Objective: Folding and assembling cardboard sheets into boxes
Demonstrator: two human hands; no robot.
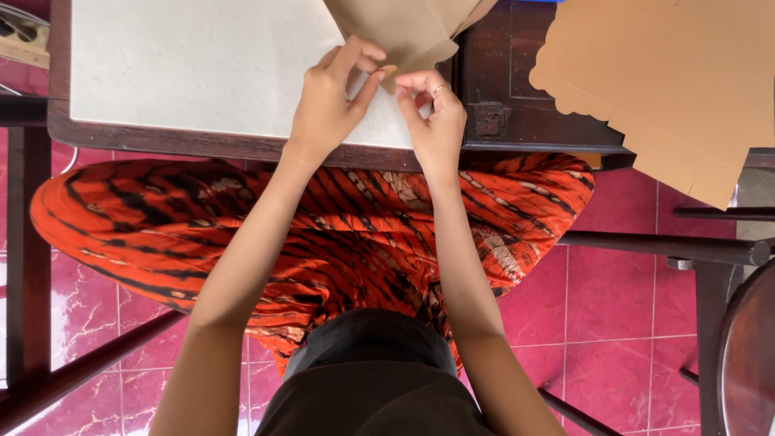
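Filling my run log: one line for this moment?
left hand: pinching folded brown cardboard piece | right hand: pinching same | flat brown cardboard sheet: untouched

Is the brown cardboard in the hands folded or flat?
Folded. The cardboard piece bends into angled flaps, and the left hand and right hand pinch its lower corner.

We lose the upper part of the folded cardboard piece (408, 32) past the top edge, so we cannot tell its full shape, and the fingertips of the left hand (331, 105) and right hand (436, 121) hide the corner where each grip meets it. The flat cardboard sheet (670, 81) runs off the top and right edges, and the table (202, 73) is cut off above.
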